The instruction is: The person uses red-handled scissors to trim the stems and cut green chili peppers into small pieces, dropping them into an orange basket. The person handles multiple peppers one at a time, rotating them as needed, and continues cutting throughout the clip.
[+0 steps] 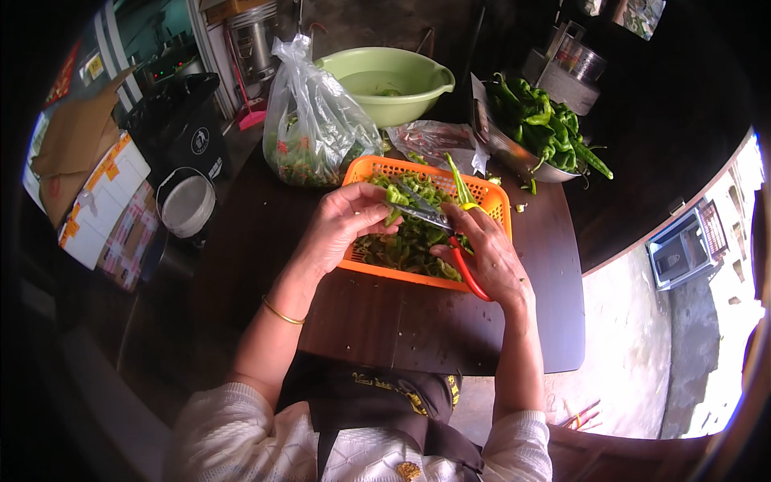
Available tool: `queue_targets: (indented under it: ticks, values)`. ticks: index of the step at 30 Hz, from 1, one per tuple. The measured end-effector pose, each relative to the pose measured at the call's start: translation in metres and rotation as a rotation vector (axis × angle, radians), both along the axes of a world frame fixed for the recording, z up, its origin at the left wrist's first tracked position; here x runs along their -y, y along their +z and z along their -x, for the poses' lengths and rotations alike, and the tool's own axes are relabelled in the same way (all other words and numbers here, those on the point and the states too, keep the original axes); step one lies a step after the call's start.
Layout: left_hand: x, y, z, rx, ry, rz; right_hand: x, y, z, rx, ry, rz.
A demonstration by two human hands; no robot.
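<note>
Between the fingers of my left hand is a piece of green pepper. My right hand grips scissors with red and yellow handles. Their blades are parted around the pepper piece, close to my left fingertips. A long green pepper sticks up beside my right hand; whether the fingers touch it, I cannot tell. Below both hands sits an orange perforated plastic basket with many cut green pepper pieces inside. My hands partly cover its left and right sides.
Behind the basket stand a tied clear plastic bag, a light green basin of water and a crumpled plastic bag. A metal colander heaped with whole green peppers is at back right. The dark wooden table has a rounded edge.
</note>
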State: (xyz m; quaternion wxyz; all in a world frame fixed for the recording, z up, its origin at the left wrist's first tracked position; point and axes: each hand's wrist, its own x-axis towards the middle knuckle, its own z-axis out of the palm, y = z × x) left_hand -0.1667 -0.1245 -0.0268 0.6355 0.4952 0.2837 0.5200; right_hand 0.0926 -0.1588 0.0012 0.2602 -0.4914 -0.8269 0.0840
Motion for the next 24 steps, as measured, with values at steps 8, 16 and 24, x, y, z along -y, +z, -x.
queue_targets:
  ticks: [8,16,24]
  values:
    - [0.0013,0.0015,-0.0028,0.003,-0.029,-0.002,-0.0007,-0.0018,0.0035,-0.001,0.017,-0.007]
    - [0.0001,0.0008,-0.0018,-0.010,-0.033,0.037,-0.0012,-0.0012,0.0048,-0.024,0.008,0.034]
    - [-0.0001,0.0003,-0.0009,-0.038,-0.024,0.050,-0.0016,-0.0037,0.0015,-0.036,-0.018,0.002]
